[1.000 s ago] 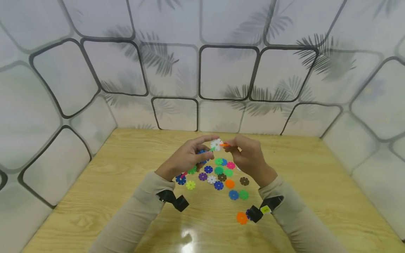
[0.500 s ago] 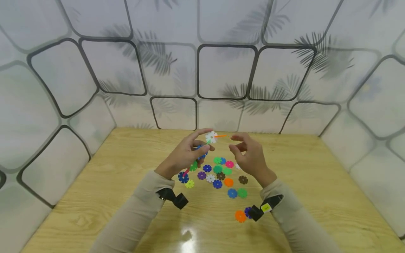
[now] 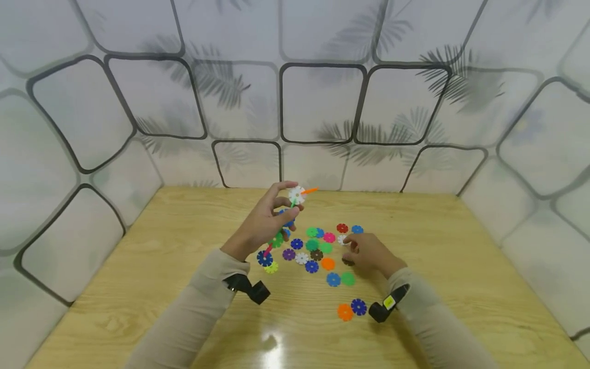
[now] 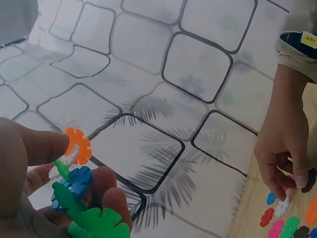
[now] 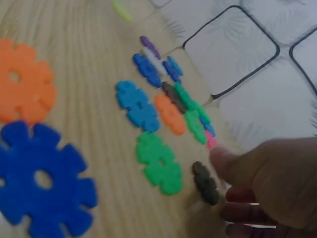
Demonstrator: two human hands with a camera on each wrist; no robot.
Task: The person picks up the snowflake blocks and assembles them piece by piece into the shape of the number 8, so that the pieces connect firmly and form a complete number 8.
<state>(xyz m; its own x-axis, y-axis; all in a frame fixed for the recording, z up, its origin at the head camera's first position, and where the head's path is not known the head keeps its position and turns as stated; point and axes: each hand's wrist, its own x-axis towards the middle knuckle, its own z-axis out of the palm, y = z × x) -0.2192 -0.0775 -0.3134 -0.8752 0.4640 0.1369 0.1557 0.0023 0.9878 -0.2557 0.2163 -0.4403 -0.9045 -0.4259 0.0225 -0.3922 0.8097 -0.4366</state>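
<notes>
My left hand (image 3: 260, 221) holds up a chain of interlocked plastic snowflake discs between thumb and fingers. At its top an orange disc (image 4: 78, 145) is slotted into a white disc (image 3: 297, 195). Lower come a blue disc (image 4: 74, 186), a green disc (image 4: 101, 223) and, past a pink piece, a dark blue disc (image 3: 265, 258). Down at the table, my right hand (image 3: 370, 251) has its fingers loosely bent beside a loose white disc (image 3: 341, 239) and a brown disc (image 5: 204, 183). No disc shows in its fingers; its fingertips are partly hidden.
Several loose discs lie on the wooden table (image 3: 184, 287), among them a red disc (image 3: 342, 228) and a purple disc (image 3: 289, 254). Nearer me are an orange disc (image 3: 345, 312) and a dark blue disc (image 3: 358, 307). A patterned wall (image 3: 318, 107) stands behind.
My right hand has let go of the orange disc, now fixed to the white one, and moved down to the loose discs. My left hand has lifted the chain slightly and moved left.
</notes>
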